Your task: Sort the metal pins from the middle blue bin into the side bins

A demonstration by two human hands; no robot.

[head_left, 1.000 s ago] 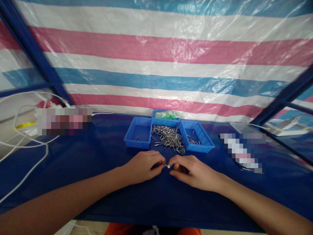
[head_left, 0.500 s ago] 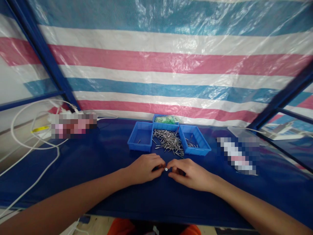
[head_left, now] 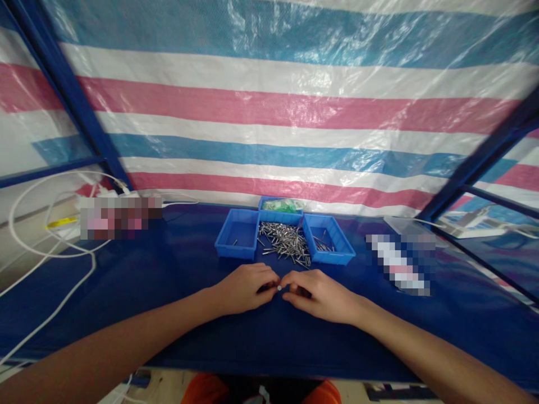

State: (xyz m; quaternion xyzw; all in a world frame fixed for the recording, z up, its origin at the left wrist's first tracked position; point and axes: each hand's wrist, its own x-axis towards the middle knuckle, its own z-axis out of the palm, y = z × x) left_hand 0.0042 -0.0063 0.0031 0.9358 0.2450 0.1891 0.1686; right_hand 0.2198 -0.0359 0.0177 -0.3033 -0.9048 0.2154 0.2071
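My left hand (head_left: pixel 249 287) pinches a small screw (head_left: pixel 279 288) between thumb and forefinger, low over the blue table. Only the screw's pale round head shows; its shank is hidden by the fingers. From the right, my right hand (head_left: pixel 322 294) comes up to it, forefinger tip at the head or touching it. That hand's thumb stays a little apart from the forefinger and the other fingers curl in. Beyond both hands lies a heap of shiny, thin metal screws or pins (head_left: pixel 288 241).
Around the heap stand a left blue bin (head_left: pixel 236 250) with a small metal piece, a right blue bin (head_left: pixel 333 257) with several, and a back blue bin (head_left: pixel 281 215) holding green-and-clear plastic. White cables (head_left: pixel 90 269) run along the left. A blurred-out item (head_left: pixel 398 266) lies to the right.
The whole view has shifted slightly, so the bins and hands sit a little further left. My right forefinger appears marginally closer to the screw head; my left hand keeps its pinch.
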